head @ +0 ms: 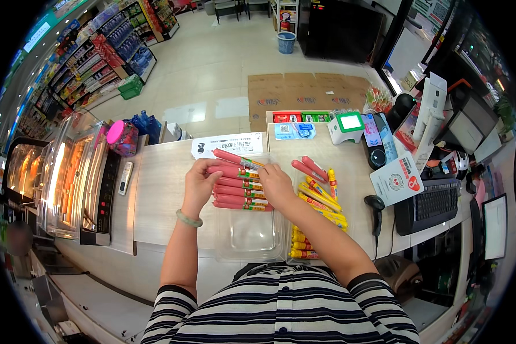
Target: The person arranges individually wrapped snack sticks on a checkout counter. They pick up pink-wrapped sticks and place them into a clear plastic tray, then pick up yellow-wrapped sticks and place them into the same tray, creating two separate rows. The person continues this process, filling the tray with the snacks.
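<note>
Several red-wrapped sausages (236,192) lie side by side in the far part of a clear plastic tray (251,253). My left hand (201,182), with a pale bangle at the wrist, has its thumb and fingers around the left end of a sausage in the upper part of the row. My right hand (276,185) pinches the right end of the topmost sausage (232,157), which lies at a slant. Right of my right forearm, yellow-wrapped sausages (322,204) are piled in another clear container, partly hidden by the forearm. Two red sausages (314,167) lie at its far end.
A lit glass food warmer (75,180) and a remote control (125,178) stand left. At right are a payment terminal (348,127), a barcode scanner (375,204), a white printed card (397,179) and a keyboard (434,200). A pink-lidded jar (124,139) stands at the far left.
</note>
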A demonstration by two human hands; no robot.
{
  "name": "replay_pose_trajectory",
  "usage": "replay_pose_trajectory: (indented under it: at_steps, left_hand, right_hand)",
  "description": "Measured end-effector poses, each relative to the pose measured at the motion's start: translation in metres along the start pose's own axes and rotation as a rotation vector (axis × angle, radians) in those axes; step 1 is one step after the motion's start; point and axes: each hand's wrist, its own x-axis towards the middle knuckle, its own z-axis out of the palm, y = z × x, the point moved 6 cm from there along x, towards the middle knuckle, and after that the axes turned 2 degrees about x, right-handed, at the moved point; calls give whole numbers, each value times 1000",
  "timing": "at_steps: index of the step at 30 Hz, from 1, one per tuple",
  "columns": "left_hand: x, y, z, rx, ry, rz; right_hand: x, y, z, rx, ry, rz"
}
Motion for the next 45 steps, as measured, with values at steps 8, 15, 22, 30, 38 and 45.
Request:
replay_pose_trajectory:
  at_steps: [8, 15, 22, 30, 38, 45]
  left_hand:
    - [15, -33, 24, 152, 12, -40]
    - [14, 0, 23, 484, 161, 193]
    - [12, 6, 22, 654, 170, 75]
    - [7, 6, 22, 777, 168, 125]
    - [7, 8, 24, 767, 159, 131]
    - [3, 23, 30, 832, 195, 177]
  right_hand:
    - [-11, 8, 33, 193, -80, 148]
    - [-15, 1, 44, 177, -172, 184]
    - [-11, -1, 38, 241, -256, 280]
    - [-34, 3, -11, 394, -201, 308]
    - [-92, 51, -83, 315, 85, 345]
    - [-137, 86, -115, 450, 171, 555]
